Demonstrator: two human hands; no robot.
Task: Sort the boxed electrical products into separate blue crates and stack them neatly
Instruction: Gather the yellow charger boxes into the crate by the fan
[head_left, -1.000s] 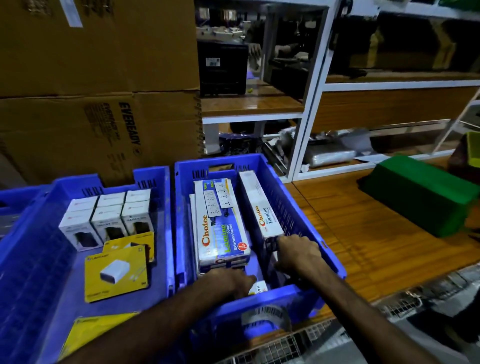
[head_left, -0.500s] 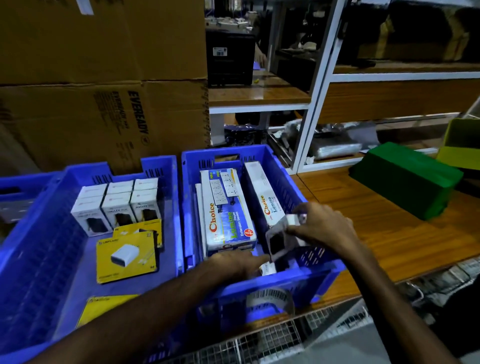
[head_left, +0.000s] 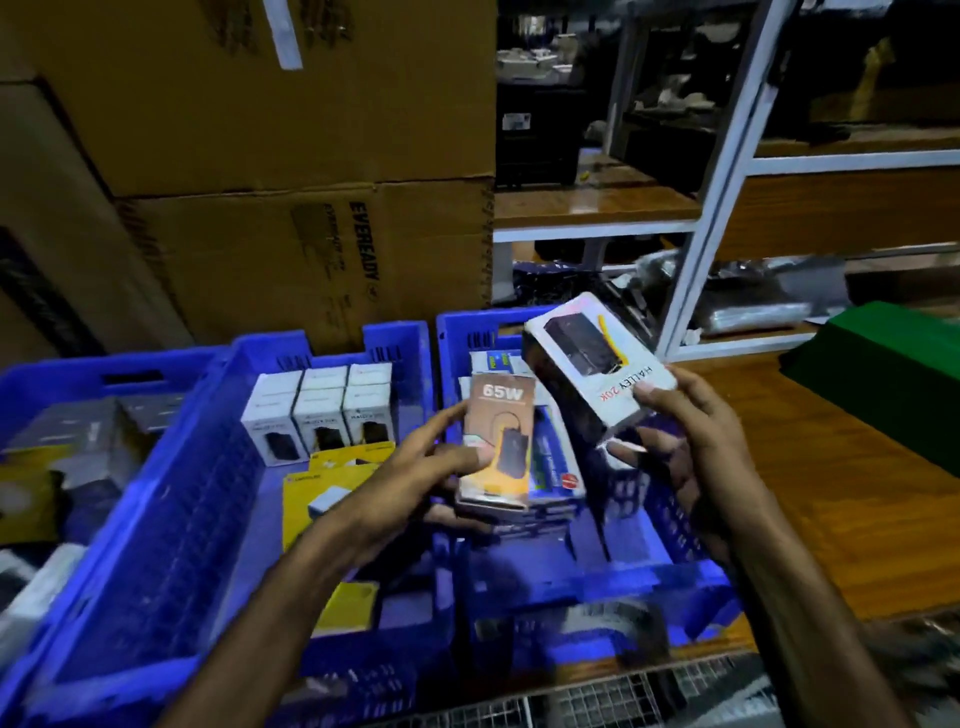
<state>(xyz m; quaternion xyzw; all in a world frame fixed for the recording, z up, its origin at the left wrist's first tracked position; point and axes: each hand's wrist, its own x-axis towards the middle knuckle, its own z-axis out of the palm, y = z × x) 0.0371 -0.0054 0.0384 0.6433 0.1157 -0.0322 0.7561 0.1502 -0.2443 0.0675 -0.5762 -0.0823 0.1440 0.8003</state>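
My left hand grips an orange-brown box marked 65W above the right blue crate. My right hand holds a white box marked HALLEY 20K, tilted, over the same crate. Under the two boxes lies a white-and-blue extension socket box, mostly hidden. The middle blue crate holds a row of small white boxes at its far end and yellow flat packs in front of them.
A third blue crate at the left holds grey and yellow packs. Stacked brown cartons rise behind the crates. A white shelf frame and a green bin stand on the wooden surface to the right.
Both hands came up out of the right crate, each with a box. The right hand lifted the white box higher and the left hand now holds the 65W box.
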